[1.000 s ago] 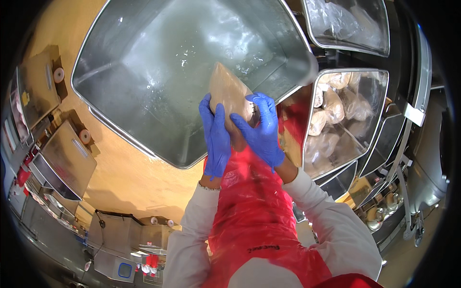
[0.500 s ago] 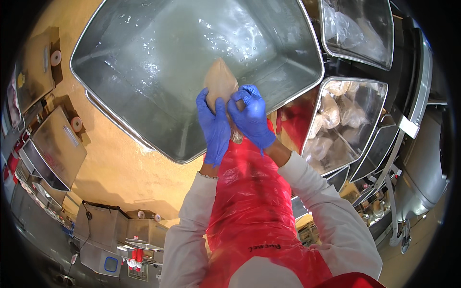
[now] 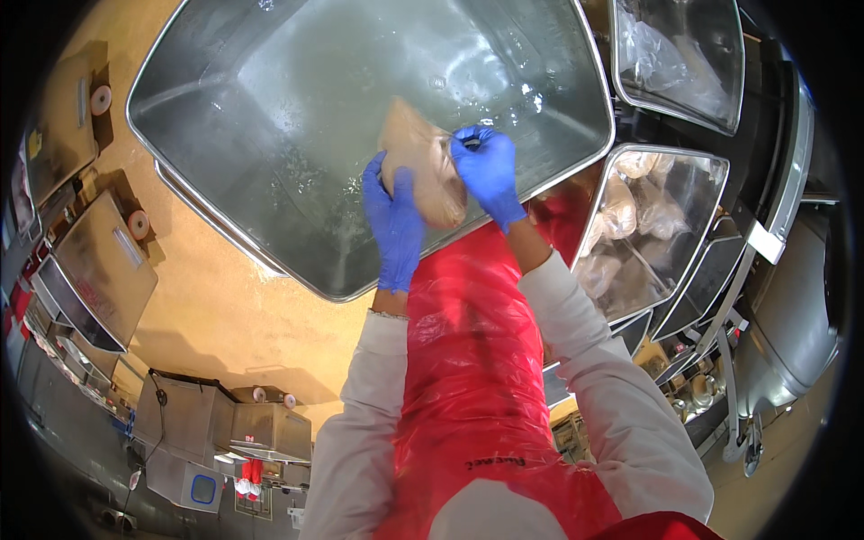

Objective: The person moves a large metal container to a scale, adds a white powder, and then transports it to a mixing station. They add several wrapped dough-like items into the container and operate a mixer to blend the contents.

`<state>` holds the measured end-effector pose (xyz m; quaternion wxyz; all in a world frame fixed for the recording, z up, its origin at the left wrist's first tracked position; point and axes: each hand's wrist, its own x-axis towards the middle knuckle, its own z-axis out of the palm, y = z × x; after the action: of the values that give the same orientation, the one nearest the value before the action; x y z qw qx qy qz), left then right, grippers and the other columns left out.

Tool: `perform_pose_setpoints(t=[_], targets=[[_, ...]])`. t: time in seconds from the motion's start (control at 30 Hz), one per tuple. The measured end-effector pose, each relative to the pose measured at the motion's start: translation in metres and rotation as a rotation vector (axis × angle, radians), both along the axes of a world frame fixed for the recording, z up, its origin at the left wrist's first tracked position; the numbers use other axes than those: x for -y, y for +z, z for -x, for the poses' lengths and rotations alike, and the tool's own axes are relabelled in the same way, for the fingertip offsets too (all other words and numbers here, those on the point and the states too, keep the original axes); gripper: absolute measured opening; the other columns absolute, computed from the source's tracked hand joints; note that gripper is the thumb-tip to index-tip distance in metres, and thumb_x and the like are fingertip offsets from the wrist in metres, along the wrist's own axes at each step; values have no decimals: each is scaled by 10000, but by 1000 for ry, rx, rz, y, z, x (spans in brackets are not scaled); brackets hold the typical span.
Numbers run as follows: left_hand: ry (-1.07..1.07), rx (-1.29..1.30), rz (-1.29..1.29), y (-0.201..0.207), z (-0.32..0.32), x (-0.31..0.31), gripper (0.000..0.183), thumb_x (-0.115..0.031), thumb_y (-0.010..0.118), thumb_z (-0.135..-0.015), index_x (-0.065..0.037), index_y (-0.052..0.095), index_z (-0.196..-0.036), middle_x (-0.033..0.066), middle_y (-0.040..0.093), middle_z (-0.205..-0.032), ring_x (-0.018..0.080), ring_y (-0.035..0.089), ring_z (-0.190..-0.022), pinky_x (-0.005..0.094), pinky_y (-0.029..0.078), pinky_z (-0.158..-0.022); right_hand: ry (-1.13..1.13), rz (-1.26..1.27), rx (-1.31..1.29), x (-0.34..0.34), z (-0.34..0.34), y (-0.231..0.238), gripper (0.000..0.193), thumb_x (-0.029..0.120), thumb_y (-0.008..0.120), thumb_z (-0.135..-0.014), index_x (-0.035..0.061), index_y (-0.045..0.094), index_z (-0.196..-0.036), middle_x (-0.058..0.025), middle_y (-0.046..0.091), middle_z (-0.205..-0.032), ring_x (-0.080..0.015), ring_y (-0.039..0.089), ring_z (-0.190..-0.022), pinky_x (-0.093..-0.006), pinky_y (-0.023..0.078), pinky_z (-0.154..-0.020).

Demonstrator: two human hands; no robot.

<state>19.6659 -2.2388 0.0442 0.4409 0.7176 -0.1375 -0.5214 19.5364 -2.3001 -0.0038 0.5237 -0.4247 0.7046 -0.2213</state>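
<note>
A: Any lettering in view?
B: One short run of dark, slanting letters [image 3: 495, 464]; it looks handwritten, and it stands on the red apron [image 3: 477, 360], low in the view, toward the wearer's chest.
A: Anything like a label?
B: A small yellow patch [image 3: 34, 141] on a metal bin [image 3: 67, 135] at far left; it is too small to tell whether it bears print.

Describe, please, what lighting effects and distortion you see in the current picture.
Head view: bright glints dot the tub; highlights streak the bag and apron; shadows darken parts of the yellow floor; straight edges bow toward the black rim.
</note>
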Motion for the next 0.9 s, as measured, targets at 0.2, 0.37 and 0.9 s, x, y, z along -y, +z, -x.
perform_pose_setpoints(t=[0.2,0.37,0.9], targets=[[-10,62,-26,3,-25,-2,398,-257,522,-1001,42,489,-1262,134,555,-1196,198,524,-1092,335,432,-966,-105,-232,364,29,25,-46,211,94,680,-847,-80,663,-965,-90,667,-825,-144,645,-721,-289,548,-620],[-67,197,-79,5,-39,-11,414,-271,516,-1003,44,505,-1271,135,554,-1218,204,521,-1107,337,425,-973,-18,-384,503,41,36,-109,329,150,682,-856,-90,622,-1073,-128,675,-903,-241,668,-802,-327,576,-691],[326,115,-271,-22,-84,-45,354,-216,536,-993,9,485,-1260,125,521,-1222,228,528,-1126,371,463,-942,237,-279,-1076,63,135,-359,271,332,691,-784,93,741,-902,-181,705,-895,-346,686,-890,-435,517,-879]])
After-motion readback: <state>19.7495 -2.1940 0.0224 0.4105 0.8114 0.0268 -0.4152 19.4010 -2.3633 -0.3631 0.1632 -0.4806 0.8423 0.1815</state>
